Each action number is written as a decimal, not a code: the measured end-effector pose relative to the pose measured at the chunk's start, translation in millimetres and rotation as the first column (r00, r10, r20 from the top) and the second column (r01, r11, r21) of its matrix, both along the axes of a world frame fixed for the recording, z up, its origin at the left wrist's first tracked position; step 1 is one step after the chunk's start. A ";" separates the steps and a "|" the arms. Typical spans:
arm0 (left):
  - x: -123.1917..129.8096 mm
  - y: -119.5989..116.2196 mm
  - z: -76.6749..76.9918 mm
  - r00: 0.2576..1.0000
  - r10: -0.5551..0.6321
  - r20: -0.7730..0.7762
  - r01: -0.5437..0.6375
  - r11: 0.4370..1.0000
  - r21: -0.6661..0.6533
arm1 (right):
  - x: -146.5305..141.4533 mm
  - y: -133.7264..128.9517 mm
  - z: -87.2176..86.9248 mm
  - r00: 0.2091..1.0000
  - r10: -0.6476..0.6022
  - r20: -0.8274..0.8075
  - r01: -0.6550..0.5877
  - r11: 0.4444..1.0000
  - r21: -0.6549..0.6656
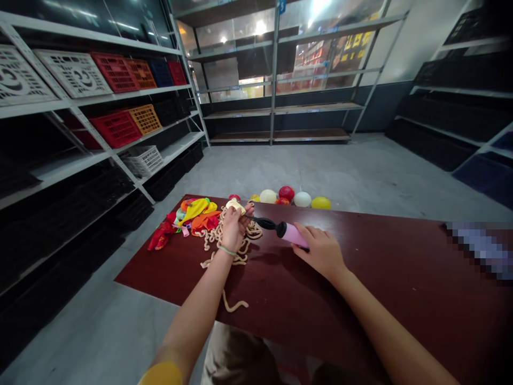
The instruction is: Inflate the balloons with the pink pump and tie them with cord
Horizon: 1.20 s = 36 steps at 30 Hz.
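My right hand (320, 248) is wrapped round a pink hand pump (293, 234) with a black nozzle end pointing left. At the nozzle's tip, my left hand (234, 224) pinches a pale cream balloon (235, 205). Beneath and beside my left hand lie many beige curly strings (212, 235) on the dark red table (304, 289). Left of them is a pile of uninflated balloons (198, 214) in yellow, orange and red. One loose beige string (234, 307) lies near the front edge.
Inflated balloons (286, 193) in red, white and yellow rest beyond the table's far edge. Shelves with crates (116, 72) stand at the left, and a metal rack (273, 101) is at the back. A blurred purple item (481, 248) lies at the right.
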<state>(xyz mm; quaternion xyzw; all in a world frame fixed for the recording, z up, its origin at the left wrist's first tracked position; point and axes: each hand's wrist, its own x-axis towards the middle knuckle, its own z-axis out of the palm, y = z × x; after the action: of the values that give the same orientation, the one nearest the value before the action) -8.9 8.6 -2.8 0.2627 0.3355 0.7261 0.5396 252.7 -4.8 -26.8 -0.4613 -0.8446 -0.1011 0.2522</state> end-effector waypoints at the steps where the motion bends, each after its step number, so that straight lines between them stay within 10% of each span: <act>1: 0.7 -1.0 1.5 1.000 0.001 0.022 -0.001 1.000 -0.001 | -0.7 -1.3 0.1 1.000 -0.019 0.007 0.019 1.000 0.002; 36: 28.9 -11.1 2.0 0.997 0.065 -0.038 -0.062 0.996 0.057 | -25.6 -21.0 3.5 0.997 -0.077 -0.023 0.076 0.997 -0.030</act>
<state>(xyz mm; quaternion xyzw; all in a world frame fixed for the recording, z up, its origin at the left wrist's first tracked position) 20.0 -2.4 -0.8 0.2812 0.3338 0.7467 0.5020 227.1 -25.8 -23.3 -0.4981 -0.8246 -0.0927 0.2516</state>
